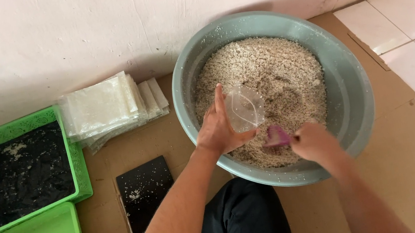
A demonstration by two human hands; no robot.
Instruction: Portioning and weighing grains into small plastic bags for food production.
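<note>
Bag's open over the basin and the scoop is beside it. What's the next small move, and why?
Probably tip the purple scoop in the right hand into the clear bag. The left hand holds the bag's mouth open above the grainy mix, and the scoop sits just beside that opening.

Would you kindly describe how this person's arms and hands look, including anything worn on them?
Both forearms are bare, with no sleeves in view. The left hand and right hand wear no gloves, and no rings, watch or bracelets are visible. Dark clothing shows between the arms.

Soft, even daylight; sharp focus, slight wide-angle edge distortion.
</note>
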